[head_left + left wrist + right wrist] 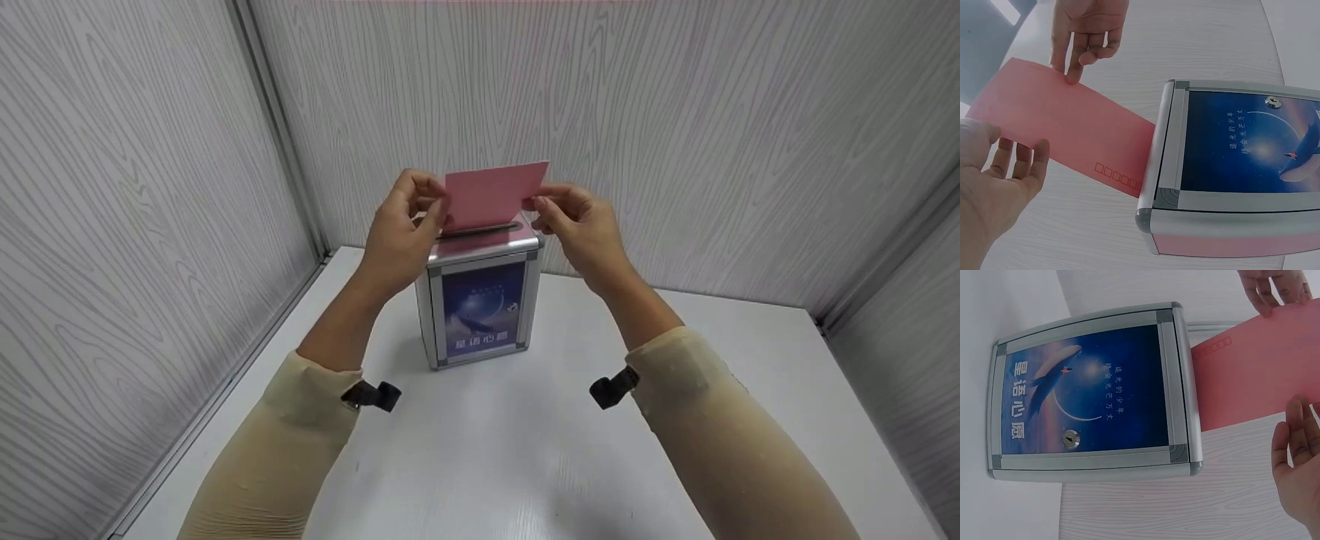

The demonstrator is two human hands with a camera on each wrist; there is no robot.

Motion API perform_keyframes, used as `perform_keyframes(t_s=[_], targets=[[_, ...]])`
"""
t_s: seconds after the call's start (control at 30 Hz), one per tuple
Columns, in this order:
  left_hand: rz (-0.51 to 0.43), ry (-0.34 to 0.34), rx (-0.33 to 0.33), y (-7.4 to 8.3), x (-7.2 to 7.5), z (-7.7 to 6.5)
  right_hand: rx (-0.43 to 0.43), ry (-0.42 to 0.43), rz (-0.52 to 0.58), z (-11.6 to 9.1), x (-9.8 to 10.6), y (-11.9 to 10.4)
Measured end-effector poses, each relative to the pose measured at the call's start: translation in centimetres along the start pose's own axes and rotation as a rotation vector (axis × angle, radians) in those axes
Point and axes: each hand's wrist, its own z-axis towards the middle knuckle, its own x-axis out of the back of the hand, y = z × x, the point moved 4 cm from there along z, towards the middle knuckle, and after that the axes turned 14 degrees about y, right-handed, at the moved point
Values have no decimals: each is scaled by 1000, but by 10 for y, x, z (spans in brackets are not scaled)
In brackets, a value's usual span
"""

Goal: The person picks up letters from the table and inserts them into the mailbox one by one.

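A pink envelope (491, 196) with a row of small printed squares stands over the slot (480, 231) in the top of a silver-framed box (484, 307). Its lower edge is right at the slot in the head view. My left hand (405, 229) pinches the envelope's left side between thumb and fingers. On the opposite side, my right hand (585, 229) pinches its right edge. In the left wrist view the envelope (1067, 112) slants slightly, its lower end hidden behind the box's top edge.
The box front carries a blue whale picture (1084, 394) and a round key lock (1071, 439). It stands on a white table (480, 450), close to the grey wood-patterned back wall (675, 135). Black straps with small devices sit on both wrists.
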Motion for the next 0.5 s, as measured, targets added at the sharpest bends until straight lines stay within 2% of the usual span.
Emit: perform_keyframes(t_s=[0.33,0.47,0.5], targets=[[14,-6,24,0,-1,3,-7,2,-9,2,2,-2],[56,15,3,-3,-2,5,-18,-12,-41,3,2,3],[84,25,-21,-4,-2,5,-25,-22,-51,3,1,5]])
